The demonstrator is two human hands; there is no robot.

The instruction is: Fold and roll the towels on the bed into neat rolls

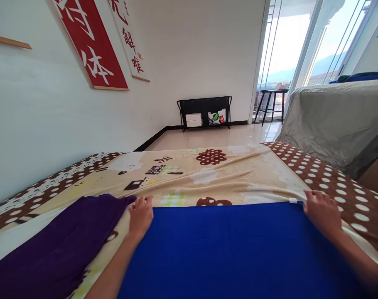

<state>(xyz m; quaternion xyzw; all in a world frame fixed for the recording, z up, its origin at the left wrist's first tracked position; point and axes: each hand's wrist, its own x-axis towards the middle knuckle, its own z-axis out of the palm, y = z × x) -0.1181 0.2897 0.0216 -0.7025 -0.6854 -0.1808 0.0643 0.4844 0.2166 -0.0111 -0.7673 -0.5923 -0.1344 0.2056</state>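
A blue cloth [226,249] is spread toward me over a patterned blanket [251,166], its far edge nearly straight. At that edge's left corner, my left hand [141,215] is closed with the fingers curled over the fabric. My right hand [323,211] pinches the right corner, just beside a small white tag [293,200]. The near part of the cloth runs out of the bottom of the view. Left of my left hand lies a crumpled purple cloth [64,241], its tip close to my fingers.
Brown polka-dot borders [332,178] run along the blanket's sides. Beyond are a black rack [204,106] holding a white box [193,120], a stool [271,99] by the window, and a grey-covered piece of furniture [341,116]. A white wall [52,116] stands at left.
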